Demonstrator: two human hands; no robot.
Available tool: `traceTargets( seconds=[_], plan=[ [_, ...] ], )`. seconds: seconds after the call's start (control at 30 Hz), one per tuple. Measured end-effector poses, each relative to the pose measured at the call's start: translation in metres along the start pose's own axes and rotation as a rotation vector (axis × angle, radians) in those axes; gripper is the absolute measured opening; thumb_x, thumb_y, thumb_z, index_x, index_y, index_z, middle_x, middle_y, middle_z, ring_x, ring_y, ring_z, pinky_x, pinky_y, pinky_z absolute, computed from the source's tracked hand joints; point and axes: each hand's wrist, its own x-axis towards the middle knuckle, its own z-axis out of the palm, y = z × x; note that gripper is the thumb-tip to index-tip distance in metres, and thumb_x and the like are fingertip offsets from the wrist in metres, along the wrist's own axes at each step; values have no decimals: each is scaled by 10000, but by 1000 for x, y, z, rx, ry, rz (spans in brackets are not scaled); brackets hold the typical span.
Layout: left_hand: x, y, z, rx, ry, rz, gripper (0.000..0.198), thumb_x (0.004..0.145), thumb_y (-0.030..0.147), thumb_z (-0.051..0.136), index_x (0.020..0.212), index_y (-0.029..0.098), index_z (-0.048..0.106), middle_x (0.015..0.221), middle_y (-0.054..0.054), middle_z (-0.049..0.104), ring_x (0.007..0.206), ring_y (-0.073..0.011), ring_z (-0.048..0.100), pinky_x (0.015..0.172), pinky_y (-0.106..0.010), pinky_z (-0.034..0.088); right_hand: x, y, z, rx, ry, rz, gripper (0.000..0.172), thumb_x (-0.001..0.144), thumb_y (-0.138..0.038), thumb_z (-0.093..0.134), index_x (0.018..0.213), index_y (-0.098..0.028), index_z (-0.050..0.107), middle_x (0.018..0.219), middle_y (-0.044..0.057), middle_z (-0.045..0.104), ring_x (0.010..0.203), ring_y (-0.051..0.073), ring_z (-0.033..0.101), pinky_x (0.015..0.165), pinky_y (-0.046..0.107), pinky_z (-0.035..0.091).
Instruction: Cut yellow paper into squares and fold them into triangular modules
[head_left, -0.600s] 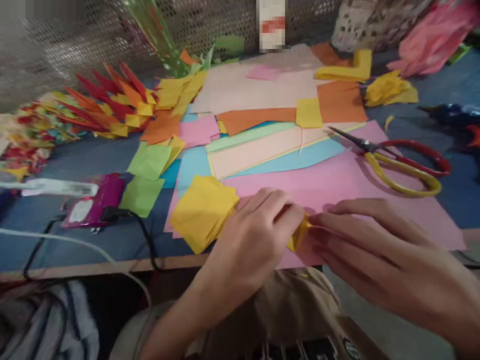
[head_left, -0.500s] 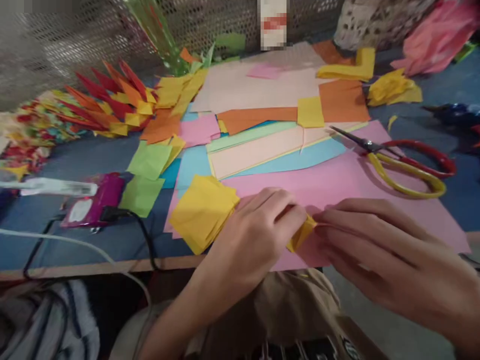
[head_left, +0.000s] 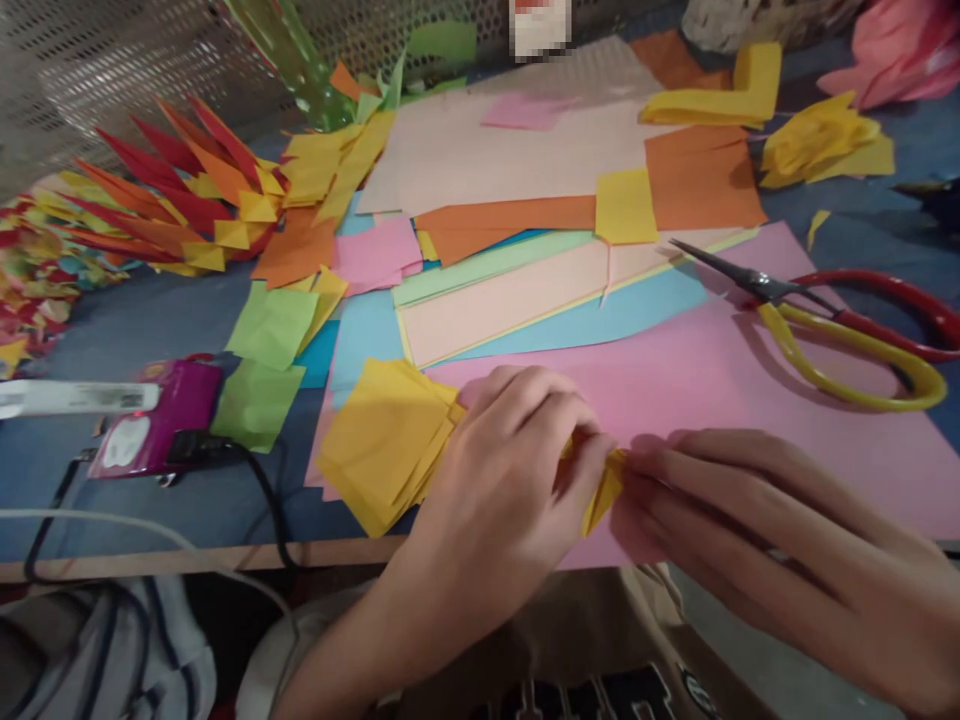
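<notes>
A small piece of folded yellow paper point(head_left: 604, 492) is pinched between both hands, above pink paper at the table's front edge. My left hand point(head_left: 517, 465) curls over it, thumb and fingers closed on its left part. With fingertips pressed together, my right hand point(head_left: 757, 520) grips its right corner. Much of the folded piece is hidden under the fingers. Just left of my left hand lies a stack of yellow paper squares point(head_left: 386, 435). The large pink sheet point(head_left: 675, 380) spreads beneath both hands.
Scissors point(head_left: 765, 285) with red and yellow handles lie at the right, blades pointing left. A purple power adapter point(head_left: 161, 415) with cables sits at the left. Behind are a red and orange folded paper piece point(head_left: 187, 200), orange paper point(head_left: 701, 180) and a crumpled yellow paper flower point(head_left: 821, 140).
The camera view has shifted, so the table items sit farther apart and slightly lower in front. Both hands stay on the folded yellow paper, which now shows a narrower, more tilted part.
</notes>
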Motion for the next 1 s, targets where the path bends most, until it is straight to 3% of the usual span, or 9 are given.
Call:
traceTargets(
  seconds=[0.17,0.4,0.67,0.87,1.0],
  plan=[
    [2,1,-1,-7,16,2,145,1091,142,643,968,156,719,1053,-19,726,1048,-160,631,993,-319,498,5,-2,-2,70,29,22,414,1063,-106,606,1472,-79,667,1544,164,650,1408,381,612,1266,539,462],
    [4,3,-3,-11,-7,-8,186,1097,138,637,925,159,703,1025,-8,717,1026,-157,617,949,-325,499,-1,-9,2,56,6,90,520,1079,-149,612,1592,-71,598,1624,163,602,1469,402,573,1284,571,471],
    [8,2,-6,-8,-48,7,174,1109,165,663,945,164,720,1023,4,706,1006,-147,612,972,-328,478,4,-5,3,141,11,146,416,1070,-201,704,1482,-139,715,1520,73,694,1398,313,625,1251,485,551],
    [8,5,-8,19,-72,16,208,1107,140,652,906,173,694,1004,6,697,1001,-157,608,948,-341,478,6,-5,4,127,37,135,439,1064,-192,704,1498,-125,695,1487,111,706,1361,324,638,1179,500,599],
    [7,4,-9,7,-83,-31,169,1112,173,650,946,197,674,1028,13,702,1021,-163,624,968,-358,495,11,-3,6,88,32,102,342,1058,-219,713,1383,-119,750,1444,121,721,1323,333,636,1092,490,649]
  ],
)
